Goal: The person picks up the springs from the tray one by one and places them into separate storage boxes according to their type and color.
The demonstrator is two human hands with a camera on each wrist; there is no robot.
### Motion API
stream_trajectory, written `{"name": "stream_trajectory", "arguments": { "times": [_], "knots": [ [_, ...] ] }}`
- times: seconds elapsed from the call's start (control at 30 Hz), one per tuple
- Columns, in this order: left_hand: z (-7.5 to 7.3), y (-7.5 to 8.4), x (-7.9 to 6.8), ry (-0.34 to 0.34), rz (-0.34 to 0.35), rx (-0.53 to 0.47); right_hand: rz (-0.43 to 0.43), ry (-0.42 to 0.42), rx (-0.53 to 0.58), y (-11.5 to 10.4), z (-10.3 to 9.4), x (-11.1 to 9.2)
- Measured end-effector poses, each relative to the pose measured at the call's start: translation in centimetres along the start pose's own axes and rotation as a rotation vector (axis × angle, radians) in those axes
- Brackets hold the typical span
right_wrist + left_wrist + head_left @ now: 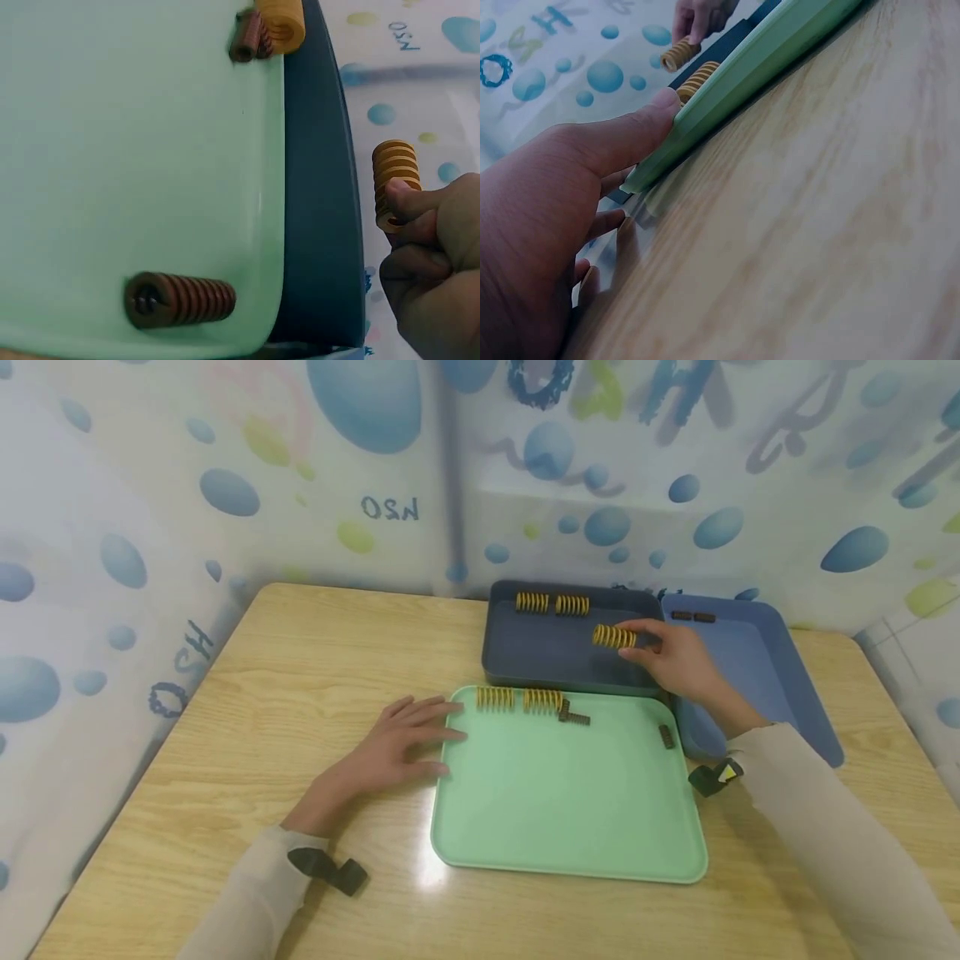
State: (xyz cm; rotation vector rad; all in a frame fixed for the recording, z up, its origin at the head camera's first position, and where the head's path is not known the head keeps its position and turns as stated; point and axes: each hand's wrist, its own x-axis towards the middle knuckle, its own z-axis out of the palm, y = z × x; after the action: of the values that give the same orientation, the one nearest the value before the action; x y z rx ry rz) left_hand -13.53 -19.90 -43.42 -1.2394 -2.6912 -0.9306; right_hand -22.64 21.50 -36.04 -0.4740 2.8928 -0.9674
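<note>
Between thumb and fingers, my right hand (682,662) pinches a yellow coil spring (609,637) above the dark blue tray (555,647). The right wrist view shows this yellow spring (393,161) gripped near one end. My left hand (386,752) spreads its fingers at the left edge of the green tray (562,802), the thumb touching the rim in the left wrist view. Two yellow springs (496,698) lie along the green tray's far side. Beside them are two small brown springs (577,719), close together. Another brown spring (666,737) lies near the right rim.
Two yellow springs (572,605) lie at the back of the dark blue tray. To its right, a lighter blue tray (757,681) holds two brown springs (704,617) at its far end. Behind the wooden table (300,660) stands a patterned wall (420,527).
</note>
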Motion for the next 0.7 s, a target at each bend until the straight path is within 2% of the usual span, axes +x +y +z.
{"name": "stream_trajectory", "arguments": {
  "times": [0.7],
  "knots": [
    [-0.1, 0.0, 0.1, 0.006, 0.005, 0.010, 0.045, -0.046, -0.070, 2.0, 0.0, 4.8]
  ]
}}
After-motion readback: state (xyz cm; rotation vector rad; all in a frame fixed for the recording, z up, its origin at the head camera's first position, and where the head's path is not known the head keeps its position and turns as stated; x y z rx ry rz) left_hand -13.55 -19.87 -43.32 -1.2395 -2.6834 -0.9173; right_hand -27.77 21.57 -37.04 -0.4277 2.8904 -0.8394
